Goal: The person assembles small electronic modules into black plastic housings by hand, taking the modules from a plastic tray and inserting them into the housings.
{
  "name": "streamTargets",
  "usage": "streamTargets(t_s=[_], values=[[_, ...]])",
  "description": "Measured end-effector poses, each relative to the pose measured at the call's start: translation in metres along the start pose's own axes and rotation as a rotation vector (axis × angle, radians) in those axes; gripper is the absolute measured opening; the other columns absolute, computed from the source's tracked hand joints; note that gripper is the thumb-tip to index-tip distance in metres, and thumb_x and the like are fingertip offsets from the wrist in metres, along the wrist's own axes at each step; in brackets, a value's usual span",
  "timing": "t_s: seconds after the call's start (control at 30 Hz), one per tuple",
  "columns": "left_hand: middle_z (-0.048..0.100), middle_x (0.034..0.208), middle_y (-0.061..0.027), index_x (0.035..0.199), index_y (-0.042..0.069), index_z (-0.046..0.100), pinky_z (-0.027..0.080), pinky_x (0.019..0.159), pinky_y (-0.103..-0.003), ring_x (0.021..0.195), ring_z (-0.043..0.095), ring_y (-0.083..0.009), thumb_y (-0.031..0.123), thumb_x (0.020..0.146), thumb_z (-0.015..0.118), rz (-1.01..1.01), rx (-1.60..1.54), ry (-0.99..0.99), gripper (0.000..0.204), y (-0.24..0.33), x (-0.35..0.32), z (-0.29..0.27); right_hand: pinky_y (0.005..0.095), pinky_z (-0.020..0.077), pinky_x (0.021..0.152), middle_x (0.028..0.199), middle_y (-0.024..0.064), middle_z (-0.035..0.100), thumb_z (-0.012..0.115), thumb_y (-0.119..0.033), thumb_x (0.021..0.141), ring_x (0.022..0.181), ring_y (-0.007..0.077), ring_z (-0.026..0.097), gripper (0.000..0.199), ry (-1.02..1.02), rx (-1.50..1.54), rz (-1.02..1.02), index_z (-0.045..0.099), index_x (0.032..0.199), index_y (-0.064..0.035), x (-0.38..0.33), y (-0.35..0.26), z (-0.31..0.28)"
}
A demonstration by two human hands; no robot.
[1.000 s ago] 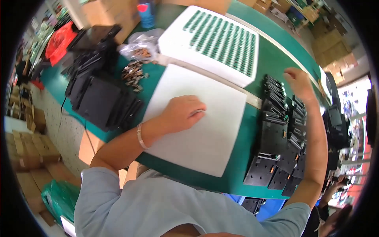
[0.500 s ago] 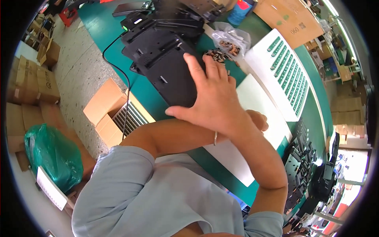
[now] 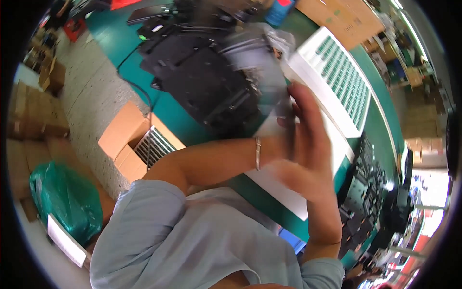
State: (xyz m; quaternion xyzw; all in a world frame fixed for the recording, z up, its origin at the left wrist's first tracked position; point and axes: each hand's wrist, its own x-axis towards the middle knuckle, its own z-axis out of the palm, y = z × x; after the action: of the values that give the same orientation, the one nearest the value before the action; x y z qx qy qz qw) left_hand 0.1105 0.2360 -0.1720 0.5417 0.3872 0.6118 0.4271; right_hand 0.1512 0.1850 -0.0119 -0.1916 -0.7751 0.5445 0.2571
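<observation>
an opened cardboard box (image 3: 126, 129) stands beside the left edge of the green table (image 3: 108, 41), where a black cable (image 3: 126, 78) droops over. next comes a stack of black panels (image 3: 197, 79), unevenly piled, with corners jutting out that could snag. the left forearm reaches in below it; the left hand is hidden behind the right, so i cannot tell what it grasps. one black panel (image 3: 289, 135), blurred and nearly edge-on, stands between the stack and the white board (image 3: 274, 192); it looks light, stiff and perhaps slick, best taken by opposite edges. the right hand (image 3: 310, 149) seems to pinch it between thumb and fingers. bare board shows toward the near edge; the white tray (image 3: 351, 129) and black assemblies (image 3: 363, 188) bound the right side.
</observation>
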Motion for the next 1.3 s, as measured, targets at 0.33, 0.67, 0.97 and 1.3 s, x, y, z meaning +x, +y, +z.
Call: streamTargets(t_s=[0.33,0.67,0.97,1.3], values=[[0.064,0.095,-0.0042,0.112,0.001,0.065,0.053,0.068,-0.026,0.079,0.064,-0.0111,0.013,0.101,0.053,-0.266,-0.04,0.095,0.021,0.055,0.018,-0.026,0.0633,0.0385,0.105,0.155,0.0233,0.032,0.055,-0.074,0.081,0.137,0.0575,0.031,0.103,0.216,1.581,0.275,0.022,0.157,-0.0116,-0.178,0.054,-0.059],[0.068,0.101,-0.0145,0.111,0.002,0.068,0.051,0.086,-0.038,0.094,0.064,-0.0293,0.016,0.082,0.075,0.317,0.659,-0.282,0.033,0.064,-0.002,-0.006,0.05,0.0495,0.092,0.136,0.0162,0.056,0.044,-0.055,0.099,0.12,0.0378,0.058,0.067,0.369,1.212,0.61,0.039,0.147,-0.0081,-0.184,0.052,-0.041],[0.068,0.098,-0.0114,0.103,0.003,0.069,0.043,0.097,-0.043,0.104,0.059,-0.0296,0.016,0.079,0.074,0.268,0.814,-0.329,0.028,0.063,-0.007,-0.005,0.0261,0.0507,0.051,0.084,0.011,0.068,0.05,-0.017,0.103,0.062,0.0159,0.067,0.048,0.561,0.32,0.691,0.037,0.146,-0.0025,-0.196,0.042,-0.047],[0.063,0.094,-0.0103,0.097,0.004,0.068,0.04,0.098,-0.044,0.105,0.057,-0.0289,0.018,0.074,0.076,0.221,0.917,-0.351,0.028,0.071,-0.01,-0.005,0.0212,0.0405,0.052,0.066,-0.0011,0.057,0.066,-0.004,0.094,0.057,0.0032,0.046,0.03,0.652,-0.214,0.514,0.063,0.123,0.0005,-0.205,0.048,-0.071]])
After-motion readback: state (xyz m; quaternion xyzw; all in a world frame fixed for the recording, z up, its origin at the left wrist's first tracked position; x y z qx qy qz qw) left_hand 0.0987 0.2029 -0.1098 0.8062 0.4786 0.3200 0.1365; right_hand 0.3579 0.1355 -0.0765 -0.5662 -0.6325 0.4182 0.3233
